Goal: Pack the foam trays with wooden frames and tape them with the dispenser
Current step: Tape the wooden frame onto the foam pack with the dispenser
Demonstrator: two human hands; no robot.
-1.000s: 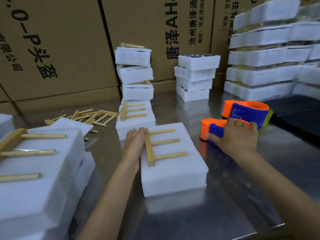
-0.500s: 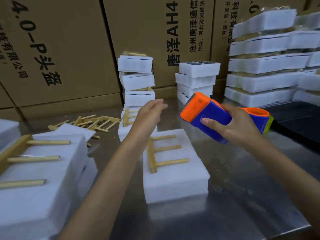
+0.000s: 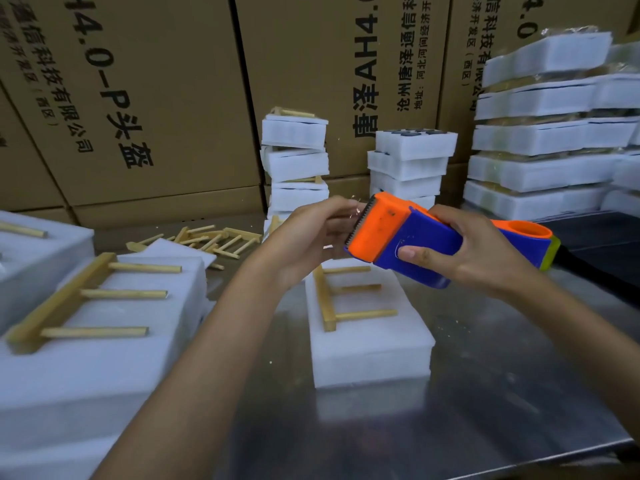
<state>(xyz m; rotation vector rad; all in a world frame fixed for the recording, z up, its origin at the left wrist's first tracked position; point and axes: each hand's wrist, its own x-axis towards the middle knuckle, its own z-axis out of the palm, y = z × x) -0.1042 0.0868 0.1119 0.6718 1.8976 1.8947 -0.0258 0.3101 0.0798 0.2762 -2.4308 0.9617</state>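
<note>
Right hand (image 3: pixel 474 251) grips the orange-and-blue tape dispenser (image 3: pixel 408 244) up in the air, toothed edge pointing left, right above the foam tray (image 3: pixel 370 344). Left hand (image 3: pixel 311 233) is at that toothed edge, fingers pinched together; whether they have the tape end, I cannot tell. The tray sits on the steel tabletop (image 3: pixel 485 393) with a wooden frame (image 3: pixel 343 299) lying on top. More framed trays (image 3: pixel 86 358) crowd the left, loose frames (image 3: pixel 207 239) lie behind, taped stacks (image 3: pixel 543 140) stand far right.
</note>
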